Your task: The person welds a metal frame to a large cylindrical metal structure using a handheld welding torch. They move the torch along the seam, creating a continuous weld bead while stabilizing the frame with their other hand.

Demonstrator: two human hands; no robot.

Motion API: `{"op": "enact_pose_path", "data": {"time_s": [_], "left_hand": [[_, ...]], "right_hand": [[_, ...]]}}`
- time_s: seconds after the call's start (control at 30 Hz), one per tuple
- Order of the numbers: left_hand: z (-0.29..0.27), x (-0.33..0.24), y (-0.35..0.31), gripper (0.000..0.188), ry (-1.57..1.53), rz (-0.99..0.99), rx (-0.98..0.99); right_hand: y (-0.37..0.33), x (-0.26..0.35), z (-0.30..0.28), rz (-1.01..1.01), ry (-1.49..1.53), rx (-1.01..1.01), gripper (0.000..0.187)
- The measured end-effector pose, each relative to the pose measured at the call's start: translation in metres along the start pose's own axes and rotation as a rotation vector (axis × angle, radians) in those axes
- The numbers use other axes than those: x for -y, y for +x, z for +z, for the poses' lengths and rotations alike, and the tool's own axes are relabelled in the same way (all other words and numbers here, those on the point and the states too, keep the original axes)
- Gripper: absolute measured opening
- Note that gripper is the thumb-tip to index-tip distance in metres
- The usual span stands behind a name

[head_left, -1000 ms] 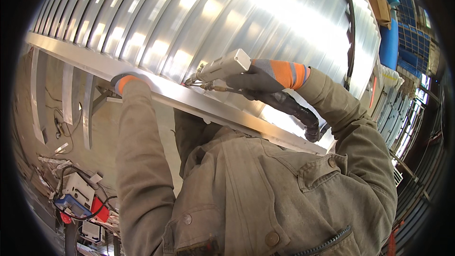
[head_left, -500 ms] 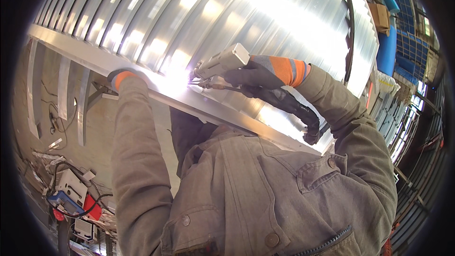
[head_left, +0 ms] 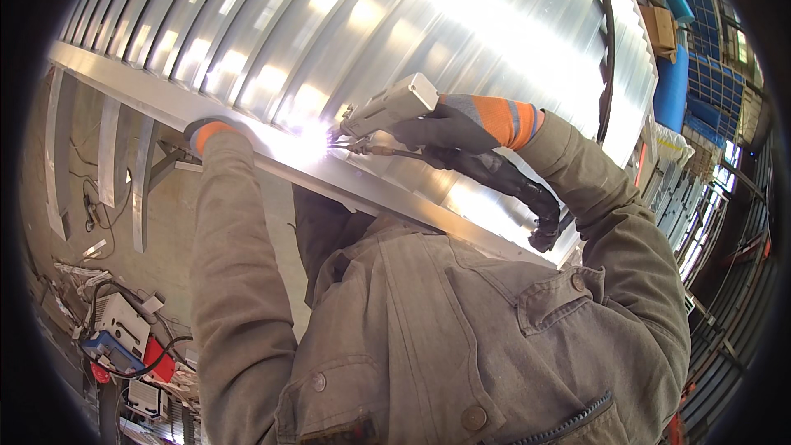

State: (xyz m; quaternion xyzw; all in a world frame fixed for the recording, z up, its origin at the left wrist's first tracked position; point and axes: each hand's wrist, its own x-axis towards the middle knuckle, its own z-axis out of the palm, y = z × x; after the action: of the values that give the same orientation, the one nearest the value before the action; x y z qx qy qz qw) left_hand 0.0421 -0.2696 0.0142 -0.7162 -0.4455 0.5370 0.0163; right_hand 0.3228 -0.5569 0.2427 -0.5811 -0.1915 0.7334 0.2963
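My right hand (head_left: 449,128), in a dark glove with an orange and grey striped cuff, is closed round a welding torch (head_left: 381,151). A pale grey box-shaped body (head_left: 391,105) sits above the torch's nozzle, and its black sleeved cable (head_left: 515,181) trails back under my right forearm. At the tip a white-violet arc glares against the seam between the silver metal edge beam (head_left: 362,184) and the ribbed metal panel (head_left: 329,41). Left of the arc, my gloved left hand (head_left: 212,132) rests at the beam. My sleeve and the glove's cuff hide its fingers.
Metal legs (head_left: 109,152) stand below the beam at the left. On the floor, lower left, are white and blue machines (head_left: 119,325) with cables. A black cable (head_left: 608,49) crosses the panel's right end, beyond which are cardboard boxes (head_left: 659,31) and a blue roll (head_left: 671,95).
My left forearm has shifted slightly left. The torch is still held at the seam, its grey body moved only a little, and the arc's glare looks somewhat smaller.
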Motion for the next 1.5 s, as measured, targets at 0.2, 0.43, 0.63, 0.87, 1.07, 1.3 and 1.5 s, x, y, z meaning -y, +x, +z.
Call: {"op": "enact_pose_path", "data": {"time_s": [0.2, 0.43, 0.63, 0.87, 1.07, 1.3, 1.5], "left_hand": [[-0.001, 0.000, 0.000, 0.036, 0.017, 0.009, 0.011], [0.006, 0.000, 0.009, 0.032, 0.019, -0.014, -0.041], [0.007, 0.001, 0.010, 0.028, 0.028, -0.001, -0.016], [0.002, 0.001, 0.006, 0.028, 0.033, 0.017, -0.025], [-0.001, 0.003, 0.002, 0.028, 0.063, 0.019, -0.057], [0.004, 0.003, 0.010, 0.026, 0.068, 0.019, -0.031], [0.014, 0.001, 0.026, 0.028, 0.062, 0.019, 0.004]], "right_hand": [[0.005, 0.003, -0.020, 0.016, -0.177, 0.159, 0.047], [-0.007, -0.004, -0.008, 0.018, -0.042, 0.049, 0.047], [-0.011, 0.005, -0.015, 0.051, -0.089, 0.142, 0.051], [-0.016, 0.008, -0.018, 0.070, -0.143, 0.176, 0.052], [-0.021, 0.009, -0.019, 0.081, -0.214, 0.179, 0.053], [-0.039, 0.011, -0.016, 0.112, -0.183, 0.116, 0.051], [-0.054, -0.012, -0.022, 0.061, -0.137, 0.063, 0.046]]}}
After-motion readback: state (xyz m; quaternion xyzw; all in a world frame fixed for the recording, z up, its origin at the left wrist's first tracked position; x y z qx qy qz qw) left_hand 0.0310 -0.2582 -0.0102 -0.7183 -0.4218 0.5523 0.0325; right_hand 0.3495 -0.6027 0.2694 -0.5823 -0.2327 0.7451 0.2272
